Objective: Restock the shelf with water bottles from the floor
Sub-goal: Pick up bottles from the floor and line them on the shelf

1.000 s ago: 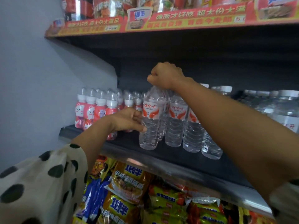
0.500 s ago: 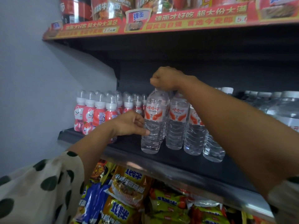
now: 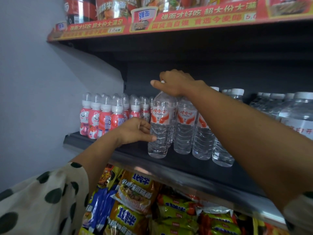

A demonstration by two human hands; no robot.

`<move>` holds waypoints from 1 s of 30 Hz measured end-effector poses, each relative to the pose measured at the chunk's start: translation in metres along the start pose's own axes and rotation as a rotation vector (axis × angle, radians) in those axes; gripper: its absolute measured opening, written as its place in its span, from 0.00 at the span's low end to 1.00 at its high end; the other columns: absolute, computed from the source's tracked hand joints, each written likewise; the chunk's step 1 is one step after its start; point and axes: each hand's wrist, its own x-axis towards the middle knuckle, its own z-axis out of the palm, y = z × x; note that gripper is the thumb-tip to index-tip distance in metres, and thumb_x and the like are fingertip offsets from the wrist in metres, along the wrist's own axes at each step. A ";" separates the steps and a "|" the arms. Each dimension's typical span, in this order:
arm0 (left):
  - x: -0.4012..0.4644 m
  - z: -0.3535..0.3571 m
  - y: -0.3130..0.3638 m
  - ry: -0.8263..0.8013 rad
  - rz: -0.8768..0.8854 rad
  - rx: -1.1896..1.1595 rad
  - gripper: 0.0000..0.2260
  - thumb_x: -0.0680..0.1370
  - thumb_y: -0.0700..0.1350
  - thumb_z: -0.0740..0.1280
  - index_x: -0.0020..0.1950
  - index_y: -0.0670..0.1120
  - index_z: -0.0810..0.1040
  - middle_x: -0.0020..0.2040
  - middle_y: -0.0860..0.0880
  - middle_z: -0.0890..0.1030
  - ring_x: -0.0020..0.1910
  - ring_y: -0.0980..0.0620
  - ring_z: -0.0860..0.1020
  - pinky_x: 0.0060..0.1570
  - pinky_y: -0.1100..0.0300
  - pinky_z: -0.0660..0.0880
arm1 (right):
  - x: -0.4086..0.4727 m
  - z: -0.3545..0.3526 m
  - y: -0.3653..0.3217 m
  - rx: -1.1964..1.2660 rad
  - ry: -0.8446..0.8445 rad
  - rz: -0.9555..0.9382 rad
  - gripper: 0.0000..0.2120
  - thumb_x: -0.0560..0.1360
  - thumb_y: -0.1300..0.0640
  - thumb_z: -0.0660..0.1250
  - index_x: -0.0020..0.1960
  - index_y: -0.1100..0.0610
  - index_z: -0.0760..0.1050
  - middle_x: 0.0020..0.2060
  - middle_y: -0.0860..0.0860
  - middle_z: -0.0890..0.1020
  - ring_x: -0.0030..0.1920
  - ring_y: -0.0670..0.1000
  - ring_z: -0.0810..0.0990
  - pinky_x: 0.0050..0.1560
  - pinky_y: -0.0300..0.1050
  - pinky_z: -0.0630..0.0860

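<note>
Above the bottle caps the shelf bay stays open and dark up to the underside of the red-fronted upper shelf, so a hand can pass over the tops there. The dark front strip of the shelf lies bare before the water bottles, and a narrow gap shows between the leftmost of them and the pink cat bottles, though the left hand sits in it. To the right, larger clear bottles crowd the shelf, the grey wall closes the left end, and noodle packets fill the space below.
</note>
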 end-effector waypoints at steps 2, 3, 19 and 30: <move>-0.003 0.001 0.003 0.001 -0.008 0.024 0.28 0.68 0.49 0.77 0.64 0.39 0.74 0.58 0.45 0.80 0.57 0.50 0.78 0.61 0.59 0.72 | -0.003 -0.003 -0.001 0.013 -0.001 0.010 0.27 0.79 0.36 0.51 0.59 0.57 0.71 0.52 0.55 0.76 0.46 0.55 0.73 0.43 0.47 0.67; -0.004 0.002 0.004 0.006 -0.011 0.031 0.29 0.68 0.49 0.77 0.65 0.40 0.73 0.58 0.45 0.80 0.58 0.51 0.78 0.61 0.59 0.72 | -0.004 -0.004 -0.001 0.016 -0.001 0.017 0.27 0.79 0.36 0.51 0.61 0.58 0.70 0.54 0.56 0.76 0.47 0.55 0.73 0.43 0.47 0.67; -0.109 0.018 0.066 0.163 0.041 0.343 0.18 0.69 0.42 0.76 0.56 0.42 0.76 0.50 0.46 0.79 0.50 0.46 0.78 0.55 0.50 0.77 | -0.178 -0.037 -0.039 0.016 -0.133 0.134 0.23 0.75 0.44 0.62 0.63 0.57 0.66 0.57 0.58 0.76 0.54 0.60 0.75 0.48 0.48 0.71; -0.271 0.187 0.008 -0.376 0.067 0.659 0.23 0.68 0.51 0.75 0.58 0.43 0.73 0.56 0.43 0.76 0.57 0.43 0.76 0.47 0.54 0.72 | -0.442 0.079 -0.129 0.130 -0.593 0.223 0.34 0.70 0.45 0.71 0.67 0.61 0.61 0.60 0.60 0.72 0.60 0.61 0.73 0.52 0.50 0.72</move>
